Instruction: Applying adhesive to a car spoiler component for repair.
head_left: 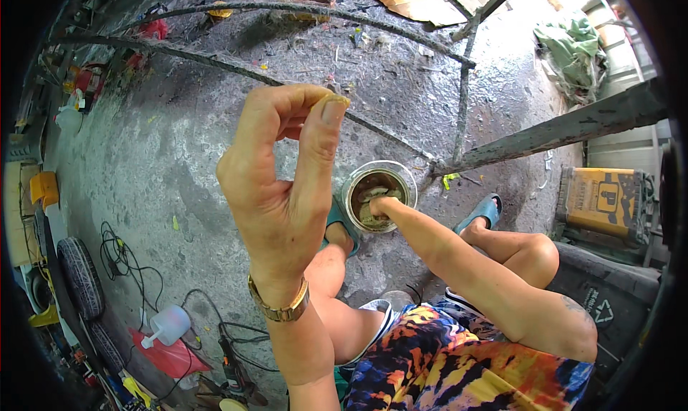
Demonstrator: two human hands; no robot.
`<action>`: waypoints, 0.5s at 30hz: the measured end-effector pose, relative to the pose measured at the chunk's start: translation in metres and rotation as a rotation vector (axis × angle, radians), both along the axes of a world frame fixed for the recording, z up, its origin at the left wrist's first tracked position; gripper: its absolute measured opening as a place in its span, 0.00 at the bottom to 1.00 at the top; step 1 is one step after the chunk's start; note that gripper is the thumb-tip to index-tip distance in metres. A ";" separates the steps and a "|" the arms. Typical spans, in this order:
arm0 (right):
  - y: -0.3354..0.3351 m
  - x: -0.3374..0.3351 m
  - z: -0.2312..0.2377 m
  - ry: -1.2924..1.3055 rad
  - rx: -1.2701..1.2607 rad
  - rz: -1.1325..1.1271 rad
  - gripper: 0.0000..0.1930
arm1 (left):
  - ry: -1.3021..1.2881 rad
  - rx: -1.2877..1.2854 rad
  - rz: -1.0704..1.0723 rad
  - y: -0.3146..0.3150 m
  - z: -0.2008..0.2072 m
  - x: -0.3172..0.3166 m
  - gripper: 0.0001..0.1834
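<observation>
My left hand [276, 160] is raised close to the view above the floor, a gold-coloured watch [287, 307] on its wrist. Its thumb and forefinger are pinched together, with a yellowish bit or smear at the tips, too small to make out. Between my feet stands a round bucket [349, 196] with brownish contents and some pale, flat pieces. My right hand [378, 206] reaches down into this bucket from the right side. Its fingers are hidden among the contents, so whether they grip anything does not show.
A rusty metal frame [462, 103] crosses the wet, littered concrete floor ahead. On the left lie a tangled cable [132, 268], a tyre [80, 278], a white bottle [170, 323] and a power tool [236, 371]. At right are a yellow-and-black box [602, 203] and green cloth [571, 49].
</observation>
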State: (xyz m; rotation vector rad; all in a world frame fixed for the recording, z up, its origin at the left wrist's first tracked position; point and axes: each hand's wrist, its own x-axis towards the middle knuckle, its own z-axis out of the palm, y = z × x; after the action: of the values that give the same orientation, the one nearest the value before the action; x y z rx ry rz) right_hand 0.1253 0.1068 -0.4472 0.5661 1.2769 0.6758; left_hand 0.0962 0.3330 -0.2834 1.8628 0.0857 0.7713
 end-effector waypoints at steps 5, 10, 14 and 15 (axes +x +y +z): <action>0.009 0.000 -0.016 -0.198 -0.038 0.262 0.25 | 0.051 0.038 0.039 0.012 -0.006 -0.010 0.05; 0.018 0.007 -0.028 -0.431 -0.079 0.502 0.23 | 0.055 0.072 0.033 0.015 -0.006 -0.012 0.04; 0.021 0.009 -0.041 -0.614 -0.098 0.691 0.23 | 0.073 0.090 0.028 0.013 -0.008 -0.014 0.04; 0.021 0.008 -0.044 -0.659 -0.104 0.739 0.22 | 0.086 0.106 0.040 0.012 -0.007 -0.014 0.04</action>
State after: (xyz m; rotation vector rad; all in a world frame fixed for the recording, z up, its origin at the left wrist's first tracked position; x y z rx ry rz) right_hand 0.1336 0.1281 -0.4909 -0.2479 0.8565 1.2692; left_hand 0.0821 0.3452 -0.2908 2.0005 0.1397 0.7357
